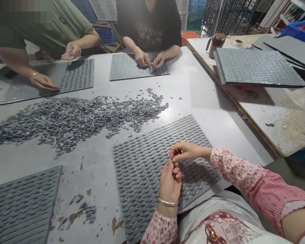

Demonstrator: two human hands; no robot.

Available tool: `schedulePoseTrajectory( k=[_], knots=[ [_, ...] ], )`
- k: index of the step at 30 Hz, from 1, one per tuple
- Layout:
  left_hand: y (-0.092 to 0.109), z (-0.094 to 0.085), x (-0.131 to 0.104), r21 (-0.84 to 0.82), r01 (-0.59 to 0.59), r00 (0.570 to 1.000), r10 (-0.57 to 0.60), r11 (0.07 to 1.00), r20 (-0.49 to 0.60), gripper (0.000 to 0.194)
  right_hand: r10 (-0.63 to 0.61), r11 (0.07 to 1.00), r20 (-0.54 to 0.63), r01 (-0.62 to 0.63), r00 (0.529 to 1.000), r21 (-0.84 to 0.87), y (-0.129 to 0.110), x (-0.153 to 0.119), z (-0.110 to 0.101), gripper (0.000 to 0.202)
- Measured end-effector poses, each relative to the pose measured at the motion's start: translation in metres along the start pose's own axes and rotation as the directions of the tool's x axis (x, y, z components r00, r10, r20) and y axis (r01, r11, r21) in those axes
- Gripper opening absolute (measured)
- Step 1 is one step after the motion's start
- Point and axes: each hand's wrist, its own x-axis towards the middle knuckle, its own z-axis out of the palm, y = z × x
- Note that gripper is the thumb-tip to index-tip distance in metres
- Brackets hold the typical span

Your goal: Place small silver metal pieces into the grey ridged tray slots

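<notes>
over the ridged grey tray [147,159] at the near edge of the desk [205,101], the person's two hands meet. the left hand [170,183], with a silver bangle [167,202] at the wrist, is held upright with its fingers curled narrow; whatever small piece it pinches is too hidden to make out. the right hand [185,152] comes in from a pink flowered sleeve [234,169], its fingertips pinched together just above the left hand's fingers, and i cannot tell if anything sits between them. both hands hover just above the tray's right half.

beyond the tray, a long heap of small dark metal pieces [73,118] spreads across the middle of the desk, with a few strays near the tray's far edge. a second tray [20,206] lies at the near left corner. across the desk, a person in a green shirt [66,23] leans over another tray [73,76], and a person in a black shirt [149,23] works with both hands over a fourth tray [127,66]. on the neighbouring wooden desk [282,115] to the right lies a stack of trays [256,66], with a jug [216,42] behind it.
</notes>
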Motion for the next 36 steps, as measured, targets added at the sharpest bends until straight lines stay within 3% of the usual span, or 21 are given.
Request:
schedulePoseTrajectory(
  k=[3,5,7,9,11,13,25,27,29,32,33,34,36],
  knots=[
    [0.000,0.003,0.000,-0.010,0.009,1.000,-0.009,1.000,0.007,0.011,0.039,0.999,-0.054,-0.039,0.998,0.009,0.005,0.001,0.001,0.019],
    [0.003,0.005,-0.001,-0.026,0.007,1.000,-0.007,1.000,0.000,0.016,0.074,0.997,-0.162,-0.070,0.984,0.029,0.016,0.008,-0.007,0.019],
    [0.005,0.006,-0.001,-0.023,0.001,1.000,-0.002,1.000,-0.006,0.020,0.119,0.990,-0.353,-0.140,0.928,-0.035,0.029,0.017,-0.018,0.017],
    [0.006,0.006,-0.002,-0.014,-0.004,1.000,0.004,1.000,-0.023,0.020,0.124,0.944,-0.534,-0.266,0.836,-0.197,0.043,0.026,-0.031,0.013],
    [0.006,0.004,-0.001,-0.013,0.006,0.999,-0.007,1.000,-0.052,0.018,0.104,0.868,-0.613,-0.373,0.783,-0.329,0.056,0.033,-0.040,0.011],
    [0.004,0.002,-0.001,-0.012,0.028,0.997,-0.029,1.000,-0.066,0.018,0.092,0.827,-0.627,-0.410,0.773,-0.384,0.065,0.038,-0.044,0.009],
    [-0.002,0.000,0.000,-0.012,0.000,1.000,-0.001,1.000,-0.026,0.013,-0.057,0.653,-0.600,-0.424,0.798,-0.627,0.075,0.041,-0.031,0.011],
    [-0.002,0.001,0.001,-0.018,-0.012,0.999,0.011,1.000,-0.041,0.011,-0.056,0.684,-0.612,-0.416,0.789,-0.599,0.068,0.038,-0.031,0.010],
    [-0.001,0.001,0.002,-0.030,-0.020,0.999,0.019,0.999,-0.047,0.010,-0.044,0.783,-0.574,-0.329,0.817,-0.528,0.056,0.032,-0.029,0.010],
    [-0.001,0.002,0.003,-0.056,-0.018,0.999,0.016,0.998,-0.045,0.013,-0.032,0.952,-0.287,-0.058,0.958,-0.300,0.033,0.017,-0.017,0.014],
    [-0.001,0.002,0.003,-0.063,-0.015,0.999,0.013,0.998,-0.043,0.014,-0.055,0.975,-0.182,0.013,0.982,-0.223,0.025,0.011,-0.012,0.017],
    [-0.002,0.003,0.003,-0.067,-0.011,0.999,0.008,0.998,-0.042,0.014,-0.084,0.983,-0.120,0.063,0.989,-0.173,0.019,0.006,-0.006,0.019],
    [-0.002,0.004,0.003,-0.069,0.005,0.999,-0.008,0.998,-0.037,0.015,-0.129,0.981,-0.108,0.111,0.986,-0.159,0.010,-0.002,0.004,0.017]
  ],
)
